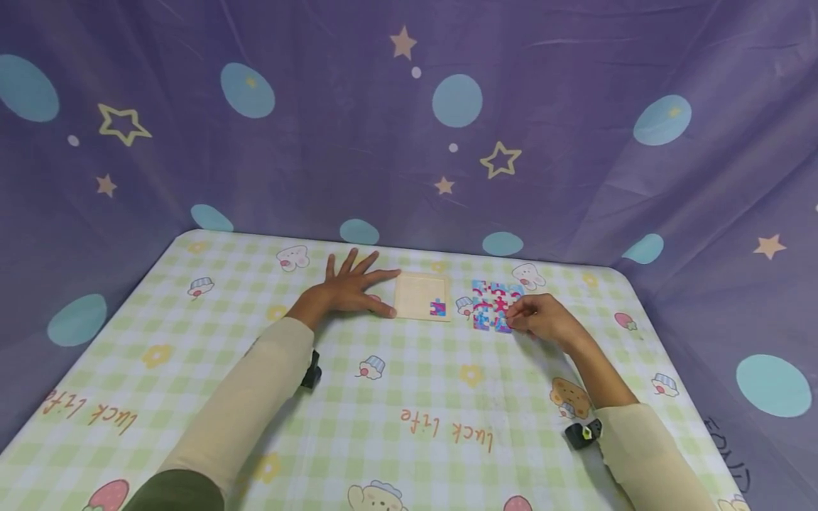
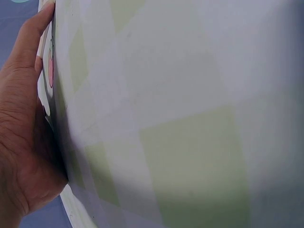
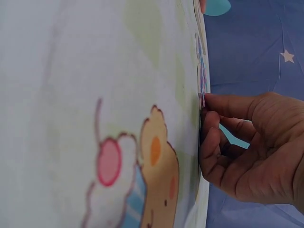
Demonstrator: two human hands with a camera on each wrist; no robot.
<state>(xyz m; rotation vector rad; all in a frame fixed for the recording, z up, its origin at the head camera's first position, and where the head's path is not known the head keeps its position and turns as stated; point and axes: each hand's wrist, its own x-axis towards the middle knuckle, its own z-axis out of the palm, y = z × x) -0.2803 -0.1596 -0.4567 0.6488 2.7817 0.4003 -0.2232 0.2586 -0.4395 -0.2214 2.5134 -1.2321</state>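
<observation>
A shallow wooden puzzle tray (image 1: pixel 418 297) lies on the table, with one purple-and-blue jigsaw piece (image 1: pixel 437 308) in its near right corner. My left hand (image 1: pixel 350 289) is spread flat at the tray's left side, thumb and index fingertips touching its edge. Right of the tray, several blue, pink and red jigsaw pieces (image 1: pixel 482 307) lie close together in a block. At that block's near right corner, my right hand (image 1: pixel 540 317) pinches a jigsaw piece (image 3: pixel 203 100) between thumb and index finger, the other fingers curled. The fingers hide most of that piece.
A green-and-white checked cloth (image 1: pixel 409 383) printed with cartoon figures covers the table. Purple fabric (image 1: pixel 358 163) with stars and blue dots hangs behind and along the sides. Each wrist wears a black camera, such as the right wrist camera (image 1: pixel 583 433).
</observation>
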